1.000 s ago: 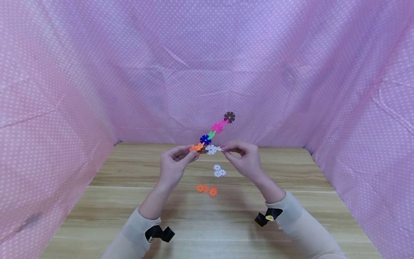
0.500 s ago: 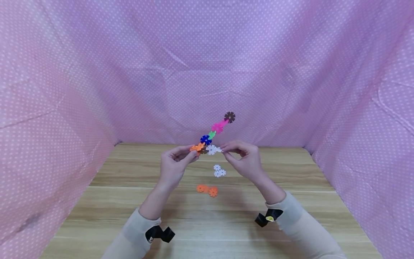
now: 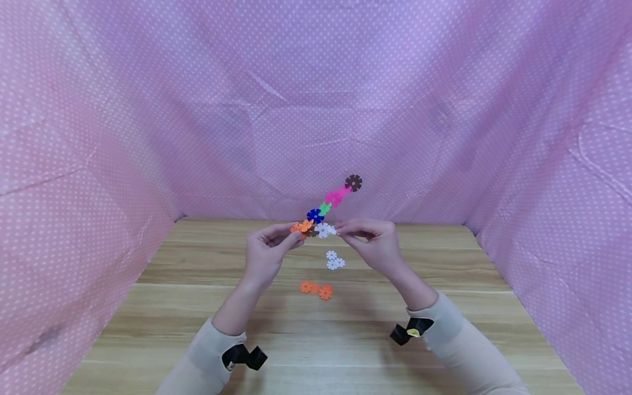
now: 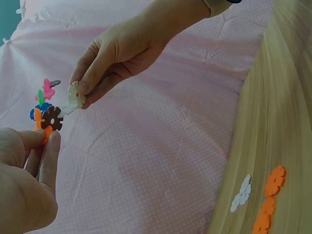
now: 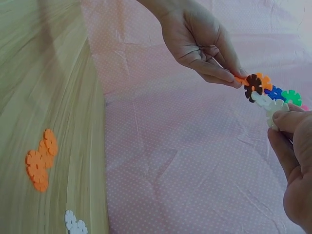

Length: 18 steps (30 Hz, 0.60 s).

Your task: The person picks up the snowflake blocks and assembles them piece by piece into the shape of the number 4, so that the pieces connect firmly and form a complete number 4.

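Above the table I hold a chain of notched, flower-shaped plastic discs between both hands. My left hand (image 3: 266, 255) pinches an orange disc (image 3: 298, 228) at its near end. From there a blue disc (image 3: 315, 215), a green disc (image 3: 324, 208), pink discs (image 3: 337, 196) and a dark brown disc (image 3: 353, 182) slant up and away to the right. A second brown disc (image 4: 51, 119) joins the orange part to a white disc (image 3: 323, 230). My right hand (image 3: 372, 244) pinches an outer white disc (image 5: 277, 112) between thumb and fingers, touching the white one beside it.
On the wooden table (image 3: 197, 307) lie several loose white discs (image 3: 334, 261), with loose orange discs (image 3: 316, 289) nearer me. Pink dotted cloth (image 3: 316, 82) hangs behind and on both sides. Each sleeve cuff carries a black wrist device (image 3: 244, 356).
The far end of the chain has dipped slightly down and right. The right fingertips and the white discs have come a little closer to the left hand, which stays almost still.
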Available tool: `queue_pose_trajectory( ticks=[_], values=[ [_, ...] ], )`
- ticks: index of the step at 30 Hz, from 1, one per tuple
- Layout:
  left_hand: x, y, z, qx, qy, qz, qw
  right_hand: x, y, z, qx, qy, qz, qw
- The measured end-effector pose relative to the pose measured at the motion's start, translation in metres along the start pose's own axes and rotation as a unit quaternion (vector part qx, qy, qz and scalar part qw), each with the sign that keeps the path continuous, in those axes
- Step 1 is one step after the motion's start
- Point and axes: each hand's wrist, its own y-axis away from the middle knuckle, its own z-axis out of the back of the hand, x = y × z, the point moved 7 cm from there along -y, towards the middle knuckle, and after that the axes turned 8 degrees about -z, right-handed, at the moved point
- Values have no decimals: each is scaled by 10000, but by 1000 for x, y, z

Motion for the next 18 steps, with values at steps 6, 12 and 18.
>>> queue_pose_trajectory(
  ticks=[6,12,18],
  values=[
    [3,-1,-1,-4,19,86,10000,0,0,1,81,21,9,10000],
    [3,-3,-3,-150,244,45,9996,5,-3,1,108,87,291,9995],
    [0,-6,-4,-166,357,-119,9992,4,-5,3,208,338,270,9988]
  ],
)
